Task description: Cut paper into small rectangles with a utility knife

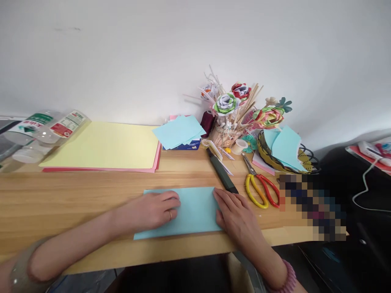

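Note:
A light blue sheet of paper [195, 215], apparently folded into a long rectangle, lies flat near the table's front edge. My left hand [160, 209], a ring on one finger, rests on its left half with the fingers curled and pressed down onto it. At the right end of the paper, my right hand [235, 211] is closed over the edge, fingers together and thumb tucked below them. The undersides of both hands are hidden. Just beyond my right hand lies a dark green box cutter [221, 171].
Scissors [256, 183] with yellow and red handles lie right of the cutter. Behind are a yellow paper stack [104, 146], blue sheets [180, 130] on a box, paper flowers [226, 103] with sticks, and a woven basket [262, 148]. Plastic bottles [45, 126] lie at left.

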Tool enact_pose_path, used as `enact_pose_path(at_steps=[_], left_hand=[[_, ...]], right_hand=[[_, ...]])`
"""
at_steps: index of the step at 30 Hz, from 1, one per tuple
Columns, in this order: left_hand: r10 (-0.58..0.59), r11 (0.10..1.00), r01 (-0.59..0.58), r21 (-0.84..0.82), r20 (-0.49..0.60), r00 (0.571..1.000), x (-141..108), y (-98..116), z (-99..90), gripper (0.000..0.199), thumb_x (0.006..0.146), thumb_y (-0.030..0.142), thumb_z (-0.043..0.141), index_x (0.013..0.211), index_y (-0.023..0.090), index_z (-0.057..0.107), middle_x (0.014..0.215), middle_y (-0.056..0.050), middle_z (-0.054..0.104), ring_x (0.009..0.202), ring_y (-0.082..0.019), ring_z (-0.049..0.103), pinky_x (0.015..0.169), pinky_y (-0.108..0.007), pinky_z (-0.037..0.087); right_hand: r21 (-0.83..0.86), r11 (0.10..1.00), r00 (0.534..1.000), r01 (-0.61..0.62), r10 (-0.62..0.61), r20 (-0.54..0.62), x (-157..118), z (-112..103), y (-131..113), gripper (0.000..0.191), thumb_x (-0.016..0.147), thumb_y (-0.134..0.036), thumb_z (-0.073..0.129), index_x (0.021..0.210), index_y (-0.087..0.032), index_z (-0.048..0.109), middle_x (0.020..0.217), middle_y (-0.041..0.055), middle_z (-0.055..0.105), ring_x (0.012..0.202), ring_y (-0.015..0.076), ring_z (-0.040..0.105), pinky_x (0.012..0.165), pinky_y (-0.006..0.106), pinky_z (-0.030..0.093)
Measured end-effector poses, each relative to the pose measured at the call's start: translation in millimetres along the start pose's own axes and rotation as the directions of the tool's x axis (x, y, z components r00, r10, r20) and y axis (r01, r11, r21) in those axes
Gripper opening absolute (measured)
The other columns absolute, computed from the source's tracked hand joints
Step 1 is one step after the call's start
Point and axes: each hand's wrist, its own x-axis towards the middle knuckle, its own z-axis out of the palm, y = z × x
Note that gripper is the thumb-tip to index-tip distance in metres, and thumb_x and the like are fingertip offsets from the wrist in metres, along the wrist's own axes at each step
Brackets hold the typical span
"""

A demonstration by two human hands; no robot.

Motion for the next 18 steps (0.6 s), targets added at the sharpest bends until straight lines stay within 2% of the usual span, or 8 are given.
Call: enact_pose_path(at_steps=[3,7,10,13,15,18], left_hand=[[0.055,0.998,-0.05,-0.046,0.105,0.993,0.5,0.0,5.6,0.03,0.096,0.011,0.035,0.119,0.012,0.055,0.128,-0.006,0.057,0.131,-0.021,0.037,0.099,-0.031,0.043],[0.063,0.98,-0.026,-0.197,0.186,0.981,0.9,-6.0,5.2,0.042,0.097,0.008,0.029,0.137,0.015,0.037,0.142,-0.003,0.041,0.135,-0.015,0.029,0.11,-0.027,0.03],[0.026,0.956,0.034,-0.291,0.201,0.979,1.9,-9.7,4.1,0.04,0.099,0.017,0.031,0.138,0.015,0.037,0.143,-0.004,0.04,0.135,-0.013,0.03,0.11,-0.026,0.028],[0.041,0.944,0.028,-0.329,0.199,0.979,2.2,-10.6,3.1,0.046,0.096,0.034,0.042,0.136,0.012,0.04,0.141,-0.009,0.042,0.136,-0.016,0.027,0.111,-0.028,0.027],[0.071,0.946,-0.001,-0.323,0.205,0.976,1.7,-10.1,2.4,0.057,0.092,0.044,0.046,0.137,0.011,0.038,0.142,-0.011,0.041,0.137,-0.018,0.024,0.111,-0.03,0.026],[0.071,0.96,-0.009,-0.281,0.212,0.975,0.3,-9.1,2.0,0.068,0.089,0.051,0.046,0.142,0.014,0.028,0.145,-0.011,0.034,0.138,-0.02,0.023,0.111,-0.031,0.025]], right_hand=[[-0.025,1.0,1.0,-0.001,0.001,0.0,-0.4,-3.1,-1.5,0.033,0.086,-0.013,0.041,0.113,-0.007,0.059,0.117,0.0108,0.063,0.105,0.0198,0.058,0.092,0.037,0.04],[-0.041,0.999,1.0,0.015,-0.016,-0.021,2.4,-11.5,-25.8,0.036,0.09,-0.015,0.038,0.121,-0.004,0.054,0.128,0.0151,0.055,0.121,0.0228,0.048,0.1,0.039,0.035],[0.073,0.995,0.998,0.064,-0.065,0.007,6.1,-15.1,-62.0,0.052,0.091,-0.039,0.042,0.129,-0.003,0.047,0.137,0.0162,0.046,0.129,0.0241,0.04,0.102,0.038,0.036],[0.205,0.974,0.989,0.098,-0.119,0.093,6.2,-13.8,-93.3,0.091,0.078,-0.071,0.041,0.133,0.002,0.04,0.142,0.0206,0.037,0.133,0.0279,0.031,0.104,0.036,0.035],[0.23,0.971,0.985,0.062,-0.096,0.14,2.7,-11.9,-102.0,0.104,0.071,-0.079,0.038,0.136,0.002,0.035,0.144,0.0209,0.032,0.135,0.0278,0.027,0.105,0.036,0.033],[0.188,0.981,0.986,0.05,-0.078,0.147,-8.6,-11.2,-96.0,0.11,0.066,-0.083,0.036,0.136,0.002,0.035,0.144,0.0215,0.032,0.135,0.0281,0.028,0.104,0.036,0.034]])
